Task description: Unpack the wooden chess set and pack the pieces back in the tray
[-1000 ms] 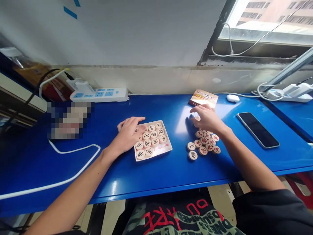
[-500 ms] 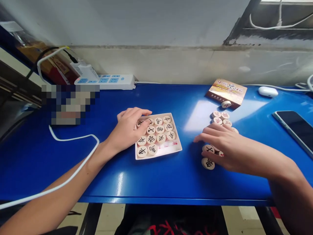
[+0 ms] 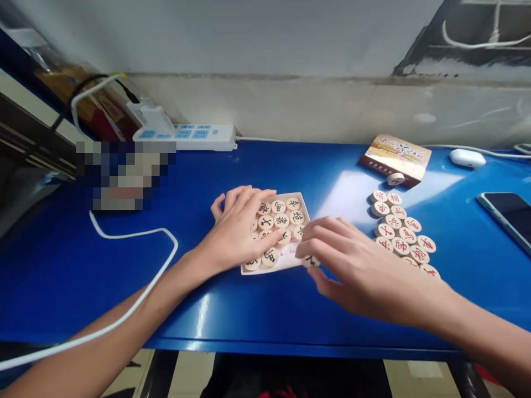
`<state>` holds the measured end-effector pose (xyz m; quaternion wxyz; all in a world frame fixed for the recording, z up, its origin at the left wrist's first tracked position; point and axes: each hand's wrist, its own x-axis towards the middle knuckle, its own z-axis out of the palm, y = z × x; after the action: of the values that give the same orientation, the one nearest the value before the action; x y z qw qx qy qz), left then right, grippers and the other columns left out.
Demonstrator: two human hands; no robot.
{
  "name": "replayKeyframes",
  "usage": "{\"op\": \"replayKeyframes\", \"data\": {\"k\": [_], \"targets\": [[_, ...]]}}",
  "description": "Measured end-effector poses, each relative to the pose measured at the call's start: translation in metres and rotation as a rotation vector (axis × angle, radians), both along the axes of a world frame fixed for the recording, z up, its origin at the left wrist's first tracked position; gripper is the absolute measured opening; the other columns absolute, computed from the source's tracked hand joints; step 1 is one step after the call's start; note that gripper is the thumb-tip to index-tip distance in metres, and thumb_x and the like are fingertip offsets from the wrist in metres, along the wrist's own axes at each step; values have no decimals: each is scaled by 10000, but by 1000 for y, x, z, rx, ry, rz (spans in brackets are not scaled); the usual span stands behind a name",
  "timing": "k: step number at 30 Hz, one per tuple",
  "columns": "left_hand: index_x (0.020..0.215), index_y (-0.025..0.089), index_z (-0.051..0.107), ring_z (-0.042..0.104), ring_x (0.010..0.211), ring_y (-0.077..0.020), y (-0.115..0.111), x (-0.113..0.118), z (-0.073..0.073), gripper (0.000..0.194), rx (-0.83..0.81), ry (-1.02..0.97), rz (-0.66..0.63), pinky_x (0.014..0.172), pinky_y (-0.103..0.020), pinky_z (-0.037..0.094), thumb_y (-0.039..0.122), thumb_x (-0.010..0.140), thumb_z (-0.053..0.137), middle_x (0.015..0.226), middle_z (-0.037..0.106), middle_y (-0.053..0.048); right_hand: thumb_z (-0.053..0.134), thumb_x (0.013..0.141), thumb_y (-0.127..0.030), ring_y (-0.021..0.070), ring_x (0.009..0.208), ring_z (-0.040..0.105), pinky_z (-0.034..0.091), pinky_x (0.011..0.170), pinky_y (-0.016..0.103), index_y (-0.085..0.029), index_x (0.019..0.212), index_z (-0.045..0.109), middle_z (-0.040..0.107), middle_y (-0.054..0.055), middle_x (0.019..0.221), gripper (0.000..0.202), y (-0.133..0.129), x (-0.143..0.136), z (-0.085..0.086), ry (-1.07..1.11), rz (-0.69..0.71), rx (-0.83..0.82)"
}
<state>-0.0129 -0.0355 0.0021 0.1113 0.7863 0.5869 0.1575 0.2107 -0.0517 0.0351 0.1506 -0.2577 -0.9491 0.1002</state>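
Observation:
A shallow white box tray [image 3: 286, 253] lies on the blue table, holding several round wooden Chinese chess pieces [image 3: 281, 220] with black characters. Over its left side rests my left hand [image 3: 238, 232], fingers spread and thumb reaching across the pieces, hiding some of them. At the tray's front right corner, my right hand [image 3: 352, 265] pinches a black-marked Chinese chess piece [image 3: 310, 261] between thumb and fingers; whether it has a second piece is hidden. Right of that hand lie several red-marked Chinese chess pieces [image 3: 400, 246] in loose rows, the nearest partly behind my wrist.
A printed box lid [image 3: 396, 157] sits at the back, with one chess piece [image 3: 395, 179] leaning against it. A phone [image 3: 508, 221] and a white earbud case [image 3: 467, 158] are at the right. A power strip [image 3: 207, 137] stands by the wall; a white cable [image 3: 145, 282] crosses my left forearm.
My right hand has moved left from the loose pieces to the tray, bringing a black-marked piece. My left hand has shifted over the tray, its thumb lower across the pieces. The camera view turned slightly left.

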Motion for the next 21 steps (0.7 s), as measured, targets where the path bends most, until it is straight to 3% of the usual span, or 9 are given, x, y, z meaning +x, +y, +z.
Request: {"op": "replayKeyframes", "data": {"k": [6, 9, 15, 18, 21], "targets": [[1298, 270, 422, 306, 1304, -299, -2, -1, 0, 568, 15, -6, -14, 1046, -508, 228, 493, 795, 565, 1335, 484, -66, 487, 882, -127, 227, 917, 536, 445, 774, 386, -151, 864, 557, 630, 78, 870, 76, 0, -23, -23, 128, -50, 17], [1298, 268, 421, 308, 1305, -299, -3, -2, 0, 545, 17, 11, -11, 1038, -507, 232, 489, 815, 550, 1342, 485, -65, 509, 904, -197, 241, 969, 530, 442, 776, 385, -156, 872, 569, 637, 94, 934, 79, 2, -19, -21, 173, -73, 32], [1331, 272, 387, 233, 1357, -335, -4, -3, 2, 637, -19, 50, -31, 1064, -575, 140, 578, 792, 537, 1396, 445, -76, 541, 892, -401, 248, 898, 544, 391, 799, 428, -233, 990, 589, 631, 54, 896, 200, 3, 44, 5, -182, -122, 65], [1367, 264, 337, 168, 1383, -363, -6, -1, 3, 770, -39, 94, -47, 1067, -619, 80, 652, 737, 550, 1441, 383, -104, 600, 827, -476, 286, 899, 533, 362, 785, 451, -251, 1005, 583, 625, 59, 882, 287, -8, 74, 0, -318, -210, 116], [1392, 281, 294, 124, 1399, -370, -8, 0, 5, 798, -63, 137, -65, 1067, -635, 63, 666, 736, 535, 1477, 328, -111, 580, 845, -331, 252, 832, 524, 358, 724, 403, -251, 950, 579, 615, 49, 856, 133, -16, 79, -14, -354, -152, 128]]}}
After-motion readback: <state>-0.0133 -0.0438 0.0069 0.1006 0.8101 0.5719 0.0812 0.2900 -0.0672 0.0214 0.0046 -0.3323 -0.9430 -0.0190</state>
